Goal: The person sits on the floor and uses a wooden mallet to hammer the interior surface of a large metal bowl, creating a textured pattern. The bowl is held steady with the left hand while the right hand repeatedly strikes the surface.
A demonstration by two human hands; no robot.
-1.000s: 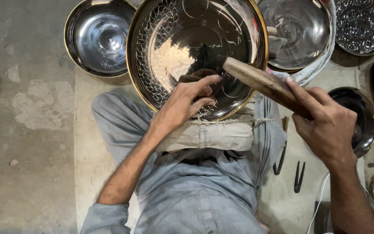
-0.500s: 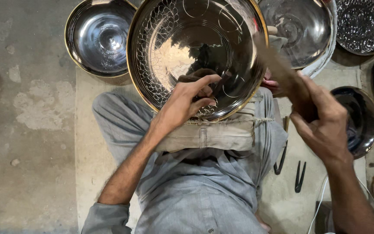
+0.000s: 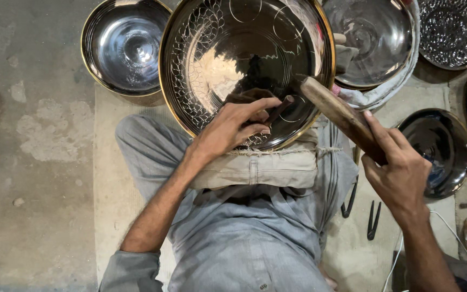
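Floor (image 3: 33, 162): bare grey concrete on the left, with a pale mat (image 3: 109, 162) spread over it under the person and the bowls.
Person: seated, in grey clothing, legs stretched toward the bowls; a padded beige cushion (image 3: 260, 167) lies across the lap.
Large bowl (image 3: 244, 65): a wide, shiny metal bowl with a gold rim, tilted toward the camera and leaning on the cushion; a band of fine engraved scallops runs along its left and lower inner wall, with faint scribed circles near the top.
Plain bowl, left (image 3: 125, 46): a smaller polished bowl, just beside the large one on the mat.
Bowl on cloth, upper right (image 3: 374, 38): a polished bowl seated in a ring of whitish cloth (it touches the large bowl's rim).
Patterned bowl (image 3: 455, 32): at the top right corner, its inside fully covered in dimpled work.
Dark bowl, right (image 3: 439, 151): low on the right, behind the right hand.
Right hand (image 3: 395, 173): closed around a wooden mallet (image 3: 341, 116), whose head is at the large bowl's lower right rim.
Left hand (image 3: 233, 127): resting inside the large bowl, fingers pinched on a thin dark punch (image 3: 279, 108) whose tip meets the bowl's wall.
Small tools (image 3: 360, 211): two dark metal pieces on the mat by the right leg.
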